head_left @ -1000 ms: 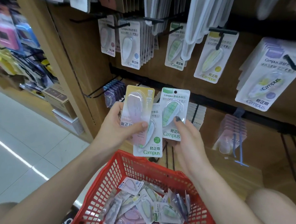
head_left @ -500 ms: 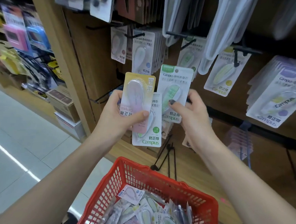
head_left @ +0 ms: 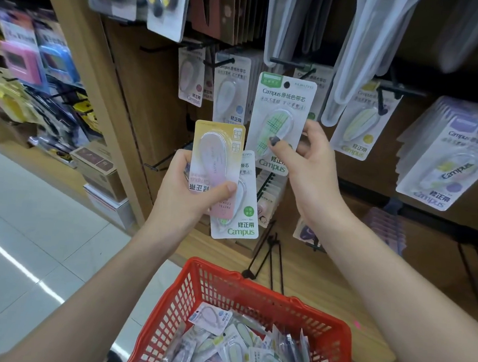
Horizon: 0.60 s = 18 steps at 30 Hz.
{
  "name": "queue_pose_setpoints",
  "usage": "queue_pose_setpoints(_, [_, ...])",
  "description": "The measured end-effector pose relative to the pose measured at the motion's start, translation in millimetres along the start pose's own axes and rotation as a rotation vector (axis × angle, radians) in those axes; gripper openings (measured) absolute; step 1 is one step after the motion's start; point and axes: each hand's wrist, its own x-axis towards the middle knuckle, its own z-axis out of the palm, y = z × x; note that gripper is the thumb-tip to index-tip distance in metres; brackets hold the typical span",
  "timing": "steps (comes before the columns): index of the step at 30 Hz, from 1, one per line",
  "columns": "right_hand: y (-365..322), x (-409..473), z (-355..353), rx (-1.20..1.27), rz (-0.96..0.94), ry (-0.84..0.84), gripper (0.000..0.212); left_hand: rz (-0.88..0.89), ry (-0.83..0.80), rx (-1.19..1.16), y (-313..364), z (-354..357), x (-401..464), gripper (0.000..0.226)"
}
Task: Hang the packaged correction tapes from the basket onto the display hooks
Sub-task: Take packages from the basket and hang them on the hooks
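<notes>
Against the wooden display panel, right hand [head_left: 308, 168] pinches a green-topped white carded correction tape pack [head_left: 281, 121] by its lower part, thumb across the clear blister, fingers behind. Card is upright, tilted slightly; its punched hole sits near the top, just below a black wire display hook [head_left: 290, 63], not on it. Left hand [head_left: 187, 194] grips two packs together, thumb pressed over the front: a yellow-to-pink carded pack [head_left: 215, 162], upside down, overlapping a white carded pack with green Campus lettering [head_left: 243, 209] behind and lower. Below, a red plastic mesh basket [head_left: 210, 289] holds a loose heap of further packaged correction tapes [head_left: 237, 350]. Hanging rows of similar white carded packs [head_left: 231, 91] occupy hooks on the panel behind both hands; print on them is blurred.
</notes>
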Motion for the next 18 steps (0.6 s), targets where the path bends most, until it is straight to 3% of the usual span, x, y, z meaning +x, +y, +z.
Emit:
queue_pose_setpoints(12, [0, -1, 9, -0.003, 0.04, 0.136, 0.02, -0.014, 0.003, -0.017, 5, 1, -5, 0.05])
queue_pose_setpoints(18, [16, 36, 7, 0.046, 0.184, 0.241, 0.019, -0.048, 0.001, 0.01, 3, 4, -5, 0.051])
